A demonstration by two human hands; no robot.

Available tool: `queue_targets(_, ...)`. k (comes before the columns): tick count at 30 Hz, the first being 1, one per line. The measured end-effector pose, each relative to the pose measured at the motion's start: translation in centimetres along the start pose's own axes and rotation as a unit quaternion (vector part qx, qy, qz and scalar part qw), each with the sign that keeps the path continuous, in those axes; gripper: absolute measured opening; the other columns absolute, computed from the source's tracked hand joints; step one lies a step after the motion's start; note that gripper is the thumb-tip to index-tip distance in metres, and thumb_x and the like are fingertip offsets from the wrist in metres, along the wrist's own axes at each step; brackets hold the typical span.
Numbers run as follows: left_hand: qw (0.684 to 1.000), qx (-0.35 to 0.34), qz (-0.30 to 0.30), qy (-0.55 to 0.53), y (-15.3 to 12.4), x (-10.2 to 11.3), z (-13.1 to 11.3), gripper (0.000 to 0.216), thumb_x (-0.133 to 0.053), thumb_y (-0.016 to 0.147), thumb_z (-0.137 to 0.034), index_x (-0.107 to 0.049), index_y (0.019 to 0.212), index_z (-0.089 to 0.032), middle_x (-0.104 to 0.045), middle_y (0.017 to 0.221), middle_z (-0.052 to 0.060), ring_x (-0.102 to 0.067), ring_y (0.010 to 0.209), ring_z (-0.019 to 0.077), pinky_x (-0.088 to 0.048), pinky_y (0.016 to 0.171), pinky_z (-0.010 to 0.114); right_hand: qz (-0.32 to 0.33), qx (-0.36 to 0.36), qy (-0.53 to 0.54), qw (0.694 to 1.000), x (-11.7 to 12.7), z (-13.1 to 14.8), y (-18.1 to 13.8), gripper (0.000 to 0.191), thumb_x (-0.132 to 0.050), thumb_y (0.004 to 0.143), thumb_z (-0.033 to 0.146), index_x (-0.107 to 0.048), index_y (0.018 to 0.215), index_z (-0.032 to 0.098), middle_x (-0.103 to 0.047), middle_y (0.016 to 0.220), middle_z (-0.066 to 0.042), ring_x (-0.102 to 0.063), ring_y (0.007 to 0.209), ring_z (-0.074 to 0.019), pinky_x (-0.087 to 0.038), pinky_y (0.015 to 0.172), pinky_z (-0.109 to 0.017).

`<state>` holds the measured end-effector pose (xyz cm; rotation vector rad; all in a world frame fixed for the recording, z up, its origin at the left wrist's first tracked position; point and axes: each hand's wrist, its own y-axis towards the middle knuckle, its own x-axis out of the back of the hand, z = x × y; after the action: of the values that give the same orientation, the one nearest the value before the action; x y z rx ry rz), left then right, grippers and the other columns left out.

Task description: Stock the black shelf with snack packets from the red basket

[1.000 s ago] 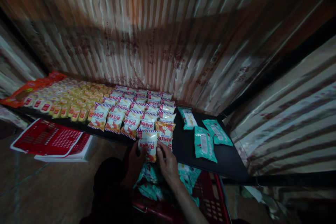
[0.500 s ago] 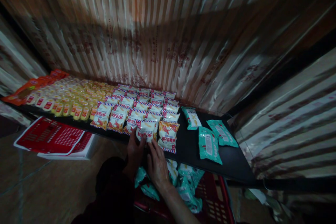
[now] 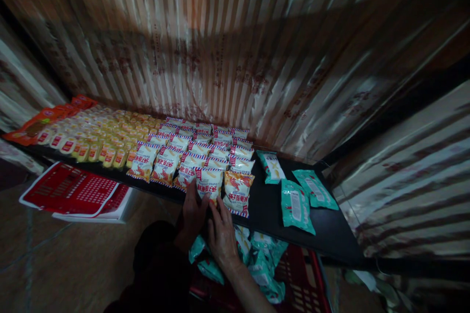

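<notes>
Both hands are on one white snack bag (image 3: 209,182) with red lettering at the front edge of the black shelf (image 3: 264,215). My left hand (image 3: 194,210) grips its left lower side, thumb on the front. My right hand (image 3: 222,234) has its fingertips closed on the lower right edge of the same bag. Rows of matching bags (image 3: 179,143) stand behind and to the left. Just right of the held one is an orange-and-white snack bag (image 3: 238,193), its print facing the other way up.
Teal snack bags (image 3: 297,208) lie on the shelf's right part. Small yellow cup-like packs (image 3: 119,139) and orange bags (image 3: 51,120) fill the left. Below, a red basket (image 3: 304,279) holds more teal bags; another red basket (image 3: 77,190) sits at left.
The held bag has shifted slightly and now stands more upright and level among its neighbours. Both hands stay on it, a little lower on its sides. The view has moved slightly.
</notes>
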<state>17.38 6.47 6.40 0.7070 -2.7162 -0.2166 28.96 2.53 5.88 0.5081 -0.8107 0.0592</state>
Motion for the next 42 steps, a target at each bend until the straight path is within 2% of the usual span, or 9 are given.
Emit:
queue_targets(8, 1.0, 0.003, 0.004, 0.007, 0.0, 0.0, -0.1, 0.055, -0.052, 0.084, -0.042, -0.043, 0.132, -0.017, -0.048, 0.138, 0.013, -0.042, 0.13, 0.0247, -0.033, 0.109, 0.04, -0.017, 0.013, 0.013, 1.0, 0.2, -0.5, -0.2, 0.046, -0.042, 0.09, 0.018, -0.044, 0.136, 0.025, -0.04, 0.145, -0.01, -0.038, 0.133, -0.0249, -0.042, 0.104, -0.049)
queue_targets(15, 1.0, 0.003, -0.008, 0.018, -0.1, 0.0, 0.2, 0.054, -0.047, 0.086, -0.041, -0.042, 0.131, -0.012, -0.049, 0.136, 0.017, -0.045, 0.128, 0.0259, -0.036, 0.107, 0.041, -0.03, 0.015, 0.017, 0.999, 0.5, 0.3, 0.2, 0.043, -0.041, 0.091, 0.017, -0.048, 0.133, 0.024, -0.044, 0.141, -0.01, -0.04, 0.131, -0.0235, -0.043, 0.103, -0.048)
queue_targets(24, 0.998, -0.027, -0.044, 0.033, 0.0, -0.2, 1.2, 0.052, -0.047, 0.086, -0.04, -0.045, 0.13, -0.012, -0.053, 0.133, 0.016, -0.049, 0.124, 0.0236, -0.04, 0.104, 0.039, -0.031, 0.028, -0.001, 0.999, 0.5, 0.5, 0.1, 0.041, -0.041, 0.09, 0.014, -0.05, 0.129, 0.022, -0.047, 0.138, -0.011, -0.043, 0.129, -0.0226, -0.045, 0.101, -0.046)
queue_targets(30, 0.998, -0.003, -0.055, 0.023, 0.0, 1.0, 1.3, 0.052, -0.045, 0.088, -0.04, -0.044, 0.132, -0.013, -0.053, 0.133, 0.015, -0.048, 0.125, 0.023, -0.039, 0.105, 0.039, -0.026, 0.046, 0.013, 0.999, 0.1, 1.0, 0.8, 0.041, -0.041, 0.09, 0.014, -0.05, 0.129, 0.022, -0.055, 0.131, -0.01, -0.049, 0.123, -0.0214, -0.048, 0.098, -0.043)
queue_targets(36, 0.998, 0.022, -0.063, -0.001, 1.0, 3.3, 1.4, 0.055, -0.044, 0.089, -0.041, -0.041, 0.135, -0.012, -0.049, 0.137, 0.016, -0.044, 0.128, 0.0244, -0.036, 0.106, 0.042, -0.037, 0.081, 0.045, 0.995, -0.6, 2.0, 3.3, 0.039, -0.039, 0.091, 0.013, -0.052, 0.126, 0.021, -0.056, 0.129, -0.01, -0.05, 0.121, -0.0198, -0.048, 0.098, -0.041)
queue_targets(42, 0.997, 0.042, -0.063, -0.002, 2.4, 5.0, 1.5, 0.055, -0.043, 0.088, -0.04, -0.041, 0.135, -0.012, -0.049, 0.137, 0.015, -0.043, 0.128, 0.0251, -0.036, 0.106, 0.042, -0.077, 0.077, 0.006, 0.994, -0.7, 2.2, 9.5, 0.037, -0.037, 0.091, 0.017, -0.053, 0.124, 0.021, -0.056, 0.127, -0.01, -0.048, 0.121, -0.0205, -0.043, 0.101, -0.045)
